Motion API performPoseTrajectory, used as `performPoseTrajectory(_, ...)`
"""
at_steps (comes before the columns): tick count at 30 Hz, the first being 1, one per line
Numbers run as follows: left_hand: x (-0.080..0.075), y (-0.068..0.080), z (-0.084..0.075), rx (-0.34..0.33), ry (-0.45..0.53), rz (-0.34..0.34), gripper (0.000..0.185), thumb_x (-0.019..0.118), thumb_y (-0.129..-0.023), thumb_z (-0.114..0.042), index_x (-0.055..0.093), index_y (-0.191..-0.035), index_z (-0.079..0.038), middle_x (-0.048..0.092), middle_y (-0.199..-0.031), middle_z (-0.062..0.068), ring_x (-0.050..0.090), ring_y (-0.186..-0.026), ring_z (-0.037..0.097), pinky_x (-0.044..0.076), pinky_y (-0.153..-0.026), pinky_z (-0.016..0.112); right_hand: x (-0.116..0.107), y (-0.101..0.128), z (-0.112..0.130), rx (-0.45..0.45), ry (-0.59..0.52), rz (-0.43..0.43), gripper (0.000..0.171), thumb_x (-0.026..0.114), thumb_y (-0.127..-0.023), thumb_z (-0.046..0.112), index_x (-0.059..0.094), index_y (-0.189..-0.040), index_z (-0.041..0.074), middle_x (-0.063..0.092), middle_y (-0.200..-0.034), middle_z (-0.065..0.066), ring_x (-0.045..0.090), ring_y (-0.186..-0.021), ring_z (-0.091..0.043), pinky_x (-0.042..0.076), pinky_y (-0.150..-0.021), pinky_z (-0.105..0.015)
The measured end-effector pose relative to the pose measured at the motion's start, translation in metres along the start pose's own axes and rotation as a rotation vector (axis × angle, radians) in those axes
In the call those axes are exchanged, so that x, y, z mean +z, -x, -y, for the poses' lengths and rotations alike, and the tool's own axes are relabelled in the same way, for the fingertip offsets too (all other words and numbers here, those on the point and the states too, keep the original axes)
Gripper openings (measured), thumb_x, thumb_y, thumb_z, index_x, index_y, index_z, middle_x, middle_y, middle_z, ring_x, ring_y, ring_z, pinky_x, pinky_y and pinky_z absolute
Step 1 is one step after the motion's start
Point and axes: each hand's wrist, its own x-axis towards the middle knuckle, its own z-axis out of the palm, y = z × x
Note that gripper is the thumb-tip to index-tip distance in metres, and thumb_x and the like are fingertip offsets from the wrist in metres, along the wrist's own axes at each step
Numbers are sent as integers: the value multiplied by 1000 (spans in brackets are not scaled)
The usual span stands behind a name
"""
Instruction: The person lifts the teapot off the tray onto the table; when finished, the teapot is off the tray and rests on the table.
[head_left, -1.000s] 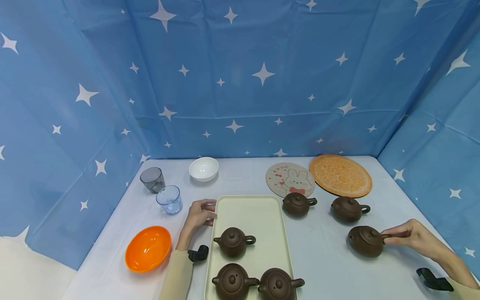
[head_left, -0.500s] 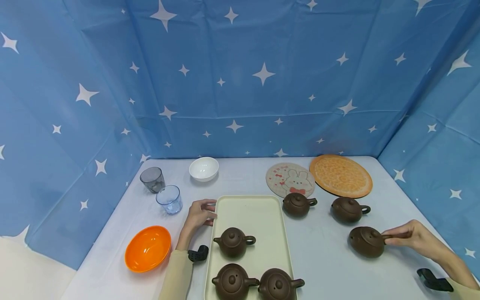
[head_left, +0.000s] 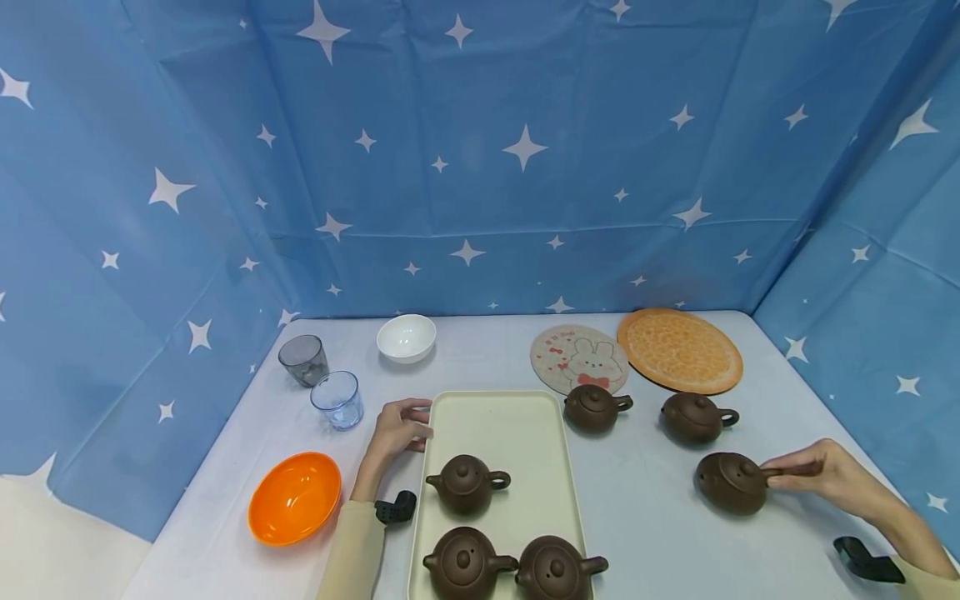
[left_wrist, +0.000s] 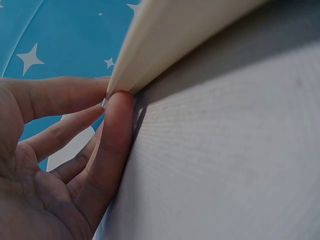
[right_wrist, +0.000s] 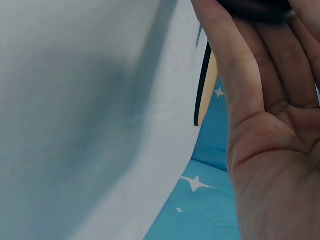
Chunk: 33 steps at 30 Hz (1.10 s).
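Brown clay teapot [head_left: 731, 482], near right on white worktop [head_left: 645, 508]: right hand [head_left: 817, 472] pinches its handle. Left hand [head_left: 397, 429], fingers relaxed, touches cream rectangular tray [head_left: 498, 425] edge.

The small brown teapot [head_left: 731, 482] with its handle in the right hand [head_left: 821, 473] looks like unglazed clay, matt and finely grained, as do the other brown teapots [head_left: 467, 483]. The cream rectangular tray [head_left: 498, 427] touched by the left hand [head_left: 396, 429] is smooth plastic with a dull sheen. The pale grey bench [head_left: 645, 517] carries a woven, matt cloth-like texture. The orange bowl [head_left: 296, 497] is glossy plastic; the white bowl [head_left: 406, 337] shines like glazed ceramic or melamine. The star-printed blue backdrop [head_left: 480, 167] is creased thin sheeting.
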Motion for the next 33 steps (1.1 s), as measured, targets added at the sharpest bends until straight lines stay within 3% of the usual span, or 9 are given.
performPoseTrajectory(8,0,1,0,-6,1,6,53,66,-68,13,63,-120,3,66,-93,18,63,-58,18,60,-51,34,3,1,3,75,63,-31,19,62,-87,-4,75,-101,0,72,-95,15,67,-86,1,57,-65,-18)
performPoseTrajectory(16,0,-1,1,-4,2,0,52,65,-69,13,63,-120,2,66,-92,16,62,-58,17,60,-51,33,5,-3,9,40,159,-170,15,62,-87,-5,74,-97,-3,72,-91,13,67,-82,1,56,-62,-17)
performPoseTrajectory(24,-1,0,1,2,2,6,53,66,-69,14,63,-120,3,66,-92,18,62,-58,17,60,-50,33,11,-16,27,116,171,-259,20,63,-90,5,69,-103,-10,74,-91,7,68,-83,0,55,-66,-15)
performPoseTrajectory(33,-1,-1,1,3,16,7,53,66,-68,13,63,-120,2,67,-92,16,63,-60,16,60,-51,34,26,-42,55,6,161,-283,18,65,-88,2,69,-102,-9,74,-91,6,67,-85,3,55,-69,-11)
